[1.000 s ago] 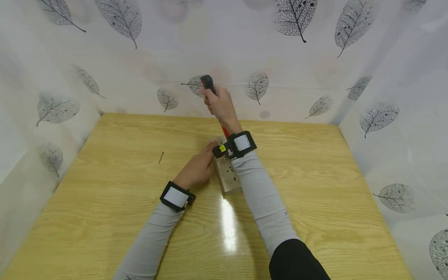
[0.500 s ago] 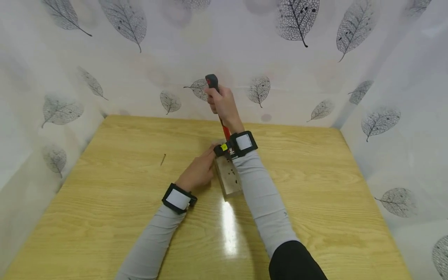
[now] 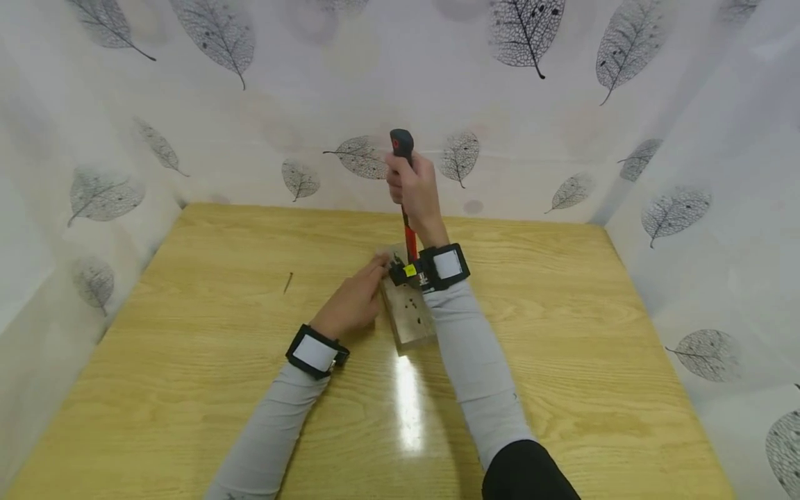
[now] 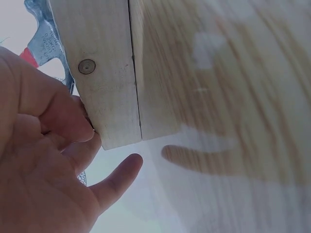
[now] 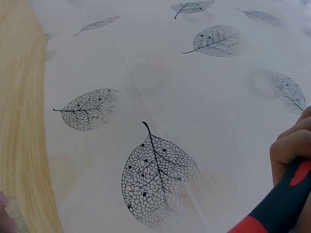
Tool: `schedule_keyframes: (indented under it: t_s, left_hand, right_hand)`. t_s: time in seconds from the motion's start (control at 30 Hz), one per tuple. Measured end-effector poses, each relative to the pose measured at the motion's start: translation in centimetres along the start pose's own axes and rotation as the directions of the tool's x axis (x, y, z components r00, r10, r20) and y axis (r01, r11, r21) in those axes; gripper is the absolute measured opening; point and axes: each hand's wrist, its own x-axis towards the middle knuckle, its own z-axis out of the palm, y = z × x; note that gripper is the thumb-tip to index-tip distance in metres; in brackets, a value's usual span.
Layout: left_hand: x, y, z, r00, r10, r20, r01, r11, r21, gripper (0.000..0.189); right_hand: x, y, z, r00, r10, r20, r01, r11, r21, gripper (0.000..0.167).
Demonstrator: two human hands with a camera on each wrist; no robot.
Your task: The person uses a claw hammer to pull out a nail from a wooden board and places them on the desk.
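Observation:
In the head view a claw hammer (image 3: 410, 239) stands nearly upright, its head down at the far part of a pale wooden block (image 3: 407, 325). My right hand (image 3: 417, 191) grips its black and red handle. My left hand (image 3: 346, 305) holds the block's left side near the far end. In the left wrist view its curled fingers (image 4: 65, 114) touch the block's edge while one finger stretches out beside it. The grey hammer head (image 4: 47, 41) shows above the block there. Small dark holes dot the block's top. My right wrist camera hides part of the hammer head.
A loose nail (image 3: 288, 282) lies on the wooden table (image 3: 219, 347), left of the block. A white curtain (image 3: 250, 132) with leaf prints hangs behind the table and along both sides.
The hammer's handle has swung right, from leaning left to nearly upright, and my right hand has moved with it. My left hand and the block have stayed in place.

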Motion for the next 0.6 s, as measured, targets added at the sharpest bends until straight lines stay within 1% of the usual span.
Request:
schedule_keyframes:
  t_s: [0.1, 0.2, 0.27, 0.4, 0.47, 0.6]
  left_hand:
    - [0.1, 0.0, 0.2, 1.0, 0.0, -0.002, 0.0, 1.0, -0.006, 0.062]
    - [0.1, -0.1, 0.2, 1.0, -0.022, 0.001, 0.022, 1.0, -0.014, 0.06]
    - [0.1, -0.2, 0.2, 0.999, -0.036, 0.003, 0.036, 0.999, -0.01, 0.06]
    - [0.2, -0.3, 0.3, 0.999, -0.036, 0.003, 0.036, 0.999, 0.0, 0.055]
    - [0.2, -0.3, 0.3, 0.999, -0.033, 0.002, 0.033, 0.999, -0.002, 0.054]
    - [0.4, -0.3, 0.4, 1.0, -0.022, -0.001, 0.022, 1.0, -0.007, 0.051]
  right_hand:
    - [-0.9, -0.6, -0.6, 0.998, -0.063, -0.03, 0.064, 0.997, 0.037, 0.025]
    - [-1.8, -1.0, -0.9, 0.991, -0.126, -0.039, 0.128, 0.99, 0.058, 0.027]
    - [-2.5, -1.3, -1.1, 0.986, -0.163, -0.047, 0.166, 0.984, 0.064, 0.026]
    - [-4.0, -1.8, -1.3, 0.969, -0.235, -0.072, 0.24, 0.969, 0.055, 0.023]
    - [-4.5, -2.0, -1.4, 0.963, -0.26, -0.072, 0.264, 0.963, 0.052, 0.023]
    - [-5.0, -2.2, -1.4, 0.96, -0.276, -0.051, 0.279, 0.959, 0.054, 0.023]
